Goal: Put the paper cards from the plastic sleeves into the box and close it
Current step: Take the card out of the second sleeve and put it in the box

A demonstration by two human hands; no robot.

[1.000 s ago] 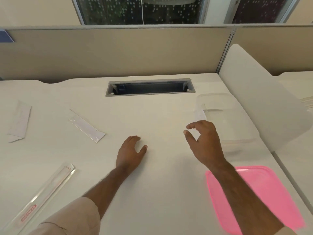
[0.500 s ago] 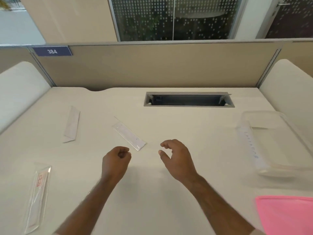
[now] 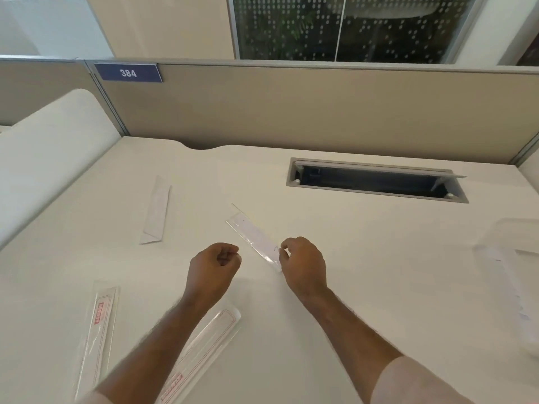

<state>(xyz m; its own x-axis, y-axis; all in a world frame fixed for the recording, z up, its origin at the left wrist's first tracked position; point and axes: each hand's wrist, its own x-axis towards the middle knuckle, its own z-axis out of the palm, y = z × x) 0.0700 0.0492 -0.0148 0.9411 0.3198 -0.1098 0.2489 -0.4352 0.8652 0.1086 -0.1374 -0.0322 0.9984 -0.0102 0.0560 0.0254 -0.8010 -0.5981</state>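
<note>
While the view swung leftward off the box, two long clear sleeves with red print point(image 3: 99, 325) lay flat near the left forearm and a plain white paper strip point(image 3: 156, 212) rested beyond them; the left hand point(image 3: 211, 268) had curled into an empty fist, and the right hand point(image 3: 303, 263) had reached the glossy clear plastic sleeve holding a white card point(image 3: 253, 239), fingertips pinching its near end. Next extraction looked imminent. At far right, the translucent plastic box point(image 3: 513, 258) sat open, well apart.
</note>
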